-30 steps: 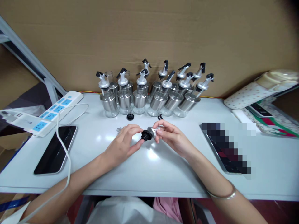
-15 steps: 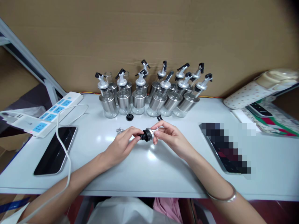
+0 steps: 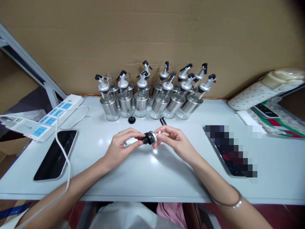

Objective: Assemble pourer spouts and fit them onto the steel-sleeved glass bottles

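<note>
Both of my hands meet over the middle of the white table, around a silver pourer cap [image 3: 153, 137] with a black ribbed stopper [image 3: 145, 139]. My right hand [image 3: 175, 138] pinches the silver spout end. The thumb and fingertips of my left hand [image 3: 127, 141] are closed on the stopper's left end. A small black lever piece [image 3: 163, 121] lies just beyond my right fingers. Further left on the table is a round black plug [image 3: 132, 120]. A small part behind my left fingers is mostly hidden.
Several steel-and-glass bottles [image 3: 141, 103] with pourers stand at the back. A power strip [image 3: 53, 117] with a white cable [image 3: 62, 146] and a phone [image 3: 56, 156] lie left. To the right are a partly pixelated dark device [image 3: 218, 152] and a spotted bottle [image 3: 252, 95].
My left hand's fingers have arched and spread away from the palm, with the tips still at the stopper. The cap has tilted slightly. The view has shifted a little.
</note>
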